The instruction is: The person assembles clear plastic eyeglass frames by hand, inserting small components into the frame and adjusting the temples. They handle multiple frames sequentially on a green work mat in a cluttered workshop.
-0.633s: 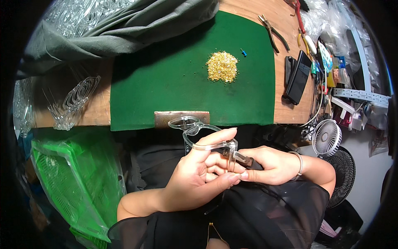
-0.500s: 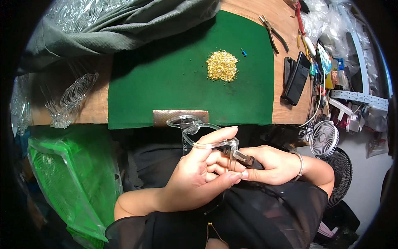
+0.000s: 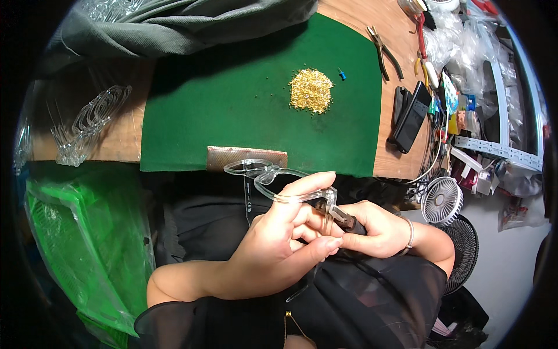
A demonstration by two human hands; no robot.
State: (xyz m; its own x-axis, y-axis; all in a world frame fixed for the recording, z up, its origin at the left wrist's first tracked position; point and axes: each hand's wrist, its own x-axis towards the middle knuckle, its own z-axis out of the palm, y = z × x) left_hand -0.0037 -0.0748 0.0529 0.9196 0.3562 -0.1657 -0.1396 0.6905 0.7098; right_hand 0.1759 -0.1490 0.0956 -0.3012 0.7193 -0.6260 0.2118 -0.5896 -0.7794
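Observation:
My left hand (image 3: 268, 251) is closed around a clear plastic eyeglass frame (image 3: 294, 198), just off the table's near edge. One rim points away toward the table, and a temple arm hangs down. My right hand (image 3: 375, 231) wraps round a dark hand tool (image 3: 345, 219) that looks like pliers. Its head lies against the frame's hinge corner, by my left fingertips. My fingers partly hide the tool, so its exact kind and what its jaws grip do not show.
A pile of small gold-coloured pieces (image 3: 311, 91) lies on the green mat (image 3: 221, 116), near a small blue pin (image 3: 342, 74). To the right are pliers (image 3: 383, 52), a black phone (image 3: 410, 118) and a small fan (image 3: 442, 200). Clear frames (image 3: 96, 122) stand left, above a green basket (image 3: 87, 244).
The whole view has shifted slightly, with table and surroundings appearing a little further left. Both hands keep their hold on the frame and tool, almost unmoved.

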